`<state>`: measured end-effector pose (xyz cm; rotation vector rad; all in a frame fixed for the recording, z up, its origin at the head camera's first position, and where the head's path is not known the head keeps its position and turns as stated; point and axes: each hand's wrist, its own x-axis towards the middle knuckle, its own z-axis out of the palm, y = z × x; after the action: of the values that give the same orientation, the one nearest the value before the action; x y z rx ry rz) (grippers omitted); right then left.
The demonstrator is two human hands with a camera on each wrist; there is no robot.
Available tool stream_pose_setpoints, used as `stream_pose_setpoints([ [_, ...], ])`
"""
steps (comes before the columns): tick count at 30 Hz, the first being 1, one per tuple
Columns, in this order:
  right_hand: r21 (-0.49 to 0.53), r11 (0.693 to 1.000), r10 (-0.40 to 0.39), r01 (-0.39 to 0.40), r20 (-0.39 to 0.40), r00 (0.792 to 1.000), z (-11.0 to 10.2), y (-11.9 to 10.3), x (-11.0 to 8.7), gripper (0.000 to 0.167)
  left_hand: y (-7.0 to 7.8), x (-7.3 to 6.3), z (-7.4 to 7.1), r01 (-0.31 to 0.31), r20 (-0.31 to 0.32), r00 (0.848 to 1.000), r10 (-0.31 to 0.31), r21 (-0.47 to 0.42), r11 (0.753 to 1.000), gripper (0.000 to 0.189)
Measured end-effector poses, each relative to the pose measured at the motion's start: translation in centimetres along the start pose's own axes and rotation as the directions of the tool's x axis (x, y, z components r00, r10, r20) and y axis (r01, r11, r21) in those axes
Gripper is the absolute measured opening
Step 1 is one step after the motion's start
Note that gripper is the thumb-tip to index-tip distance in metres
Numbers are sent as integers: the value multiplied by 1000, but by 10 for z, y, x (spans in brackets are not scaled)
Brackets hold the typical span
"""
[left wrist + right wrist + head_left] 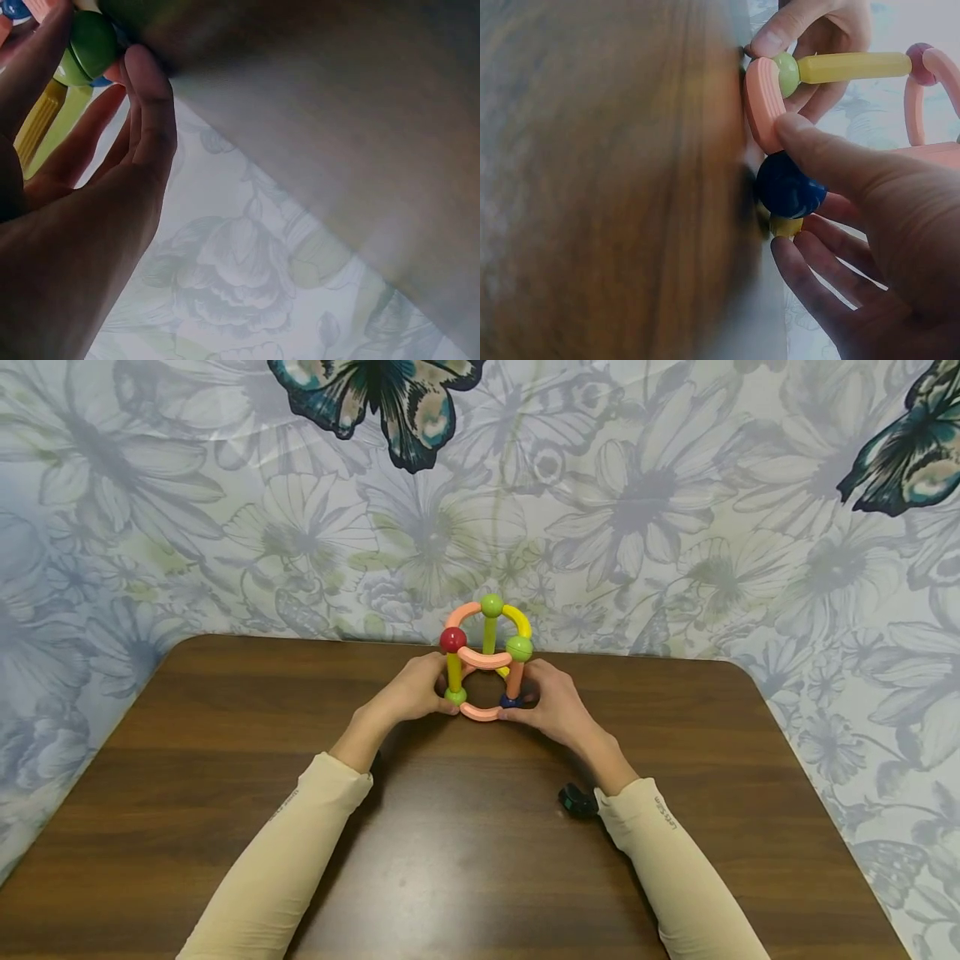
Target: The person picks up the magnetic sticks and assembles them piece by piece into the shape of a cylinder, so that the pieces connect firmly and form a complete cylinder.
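Note:
A frame built of colored balls and rods (484, 659) stands near the table's far edge. Its upper ring of curved rods joins a red ball (453, 639) and two green balls, and straight rods run down to a lower ring. My left hand (411, 691) grips the lower-left green ball (92, 46) between thumb and fingers. At the lower right, my right hand (557, 703) holds the joint by the dark blue ball (791, 185). Its thumb lies on the pink curved rod (763, 105), with fingertips at a yellow rod (786, 226) behind. The frame's back is partly hidden.
The brown wooden table (450, 843) reaches toward me under both forearms. Behind it hangs a flower-patterned cloth (645, 510) with dark butterflies. A small black device (577, 800) sits by my right wrist.

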<state>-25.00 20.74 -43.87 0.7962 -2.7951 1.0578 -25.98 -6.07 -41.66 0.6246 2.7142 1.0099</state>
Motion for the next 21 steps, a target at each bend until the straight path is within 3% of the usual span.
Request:
stream_pose_setpoints([
  [8, 53, 998, 29, -28, -11, 1000, 1, 6, -6, 39, 3, 1, 7, 2, 2, 1000, -2, 12, 1000, 53],
  [13, 30, 998, 52, -51, -26, 998, 2, 10, -9, 45, 1, 4, 11, -1, -3, 1000, 1, 18, 1000, 55],
  [21, 40, 997, 61, -59, -49, 997, 3, 14, -15, 53, -3, 1, 9, -4, -5, 1000, 4, 40, 999, 54],
])
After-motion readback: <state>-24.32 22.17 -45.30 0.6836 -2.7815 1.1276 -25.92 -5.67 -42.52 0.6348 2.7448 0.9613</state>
